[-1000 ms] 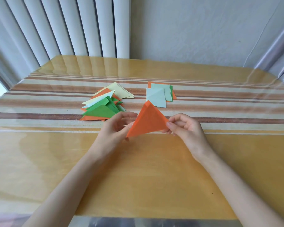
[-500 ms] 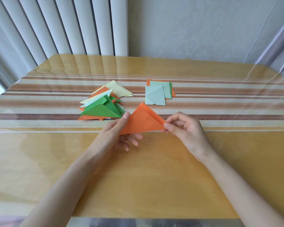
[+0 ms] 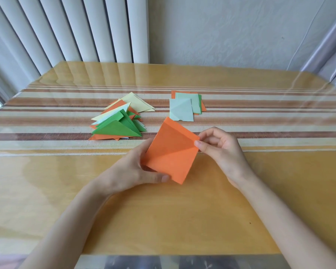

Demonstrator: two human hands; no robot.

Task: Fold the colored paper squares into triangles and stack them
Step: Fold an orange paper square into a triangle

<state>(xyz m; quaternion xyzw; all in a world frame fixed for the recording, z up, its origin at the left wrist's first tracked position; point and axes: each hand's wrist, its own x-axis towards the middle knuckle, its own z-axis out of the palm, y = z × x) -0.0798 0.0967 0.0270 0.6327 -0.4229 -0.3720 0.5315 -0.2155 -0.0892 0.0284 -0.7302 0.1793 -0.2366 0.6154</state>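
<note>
An orange paper square (image 3: pixel 171 152) is held just above the middle of the tabletop (image 3: pixel 163 220), tilted, one corner pointing toward the far edge. It is spread flat as a full square, with a diagonal crease running across it. The left hand (image 3: pixel 128 169) has its grip on the sheet's lower left side, fingers behind the paper and thumb against the near edge. The right hand (image 3: pixel 221 150) pinches the right corner between thumb and forefinger. Beyond the hands, on the striped cloth (image 3: pixel 260 117) that crosses the tabletop, a loose pile of folded triangles (image 3: pixel 118 121) in green, orange and pale yellow lies left of centre. Well apart to its right sits a small stack of flat squares (image 3: pixel 184 107), pale green on top.
</note>
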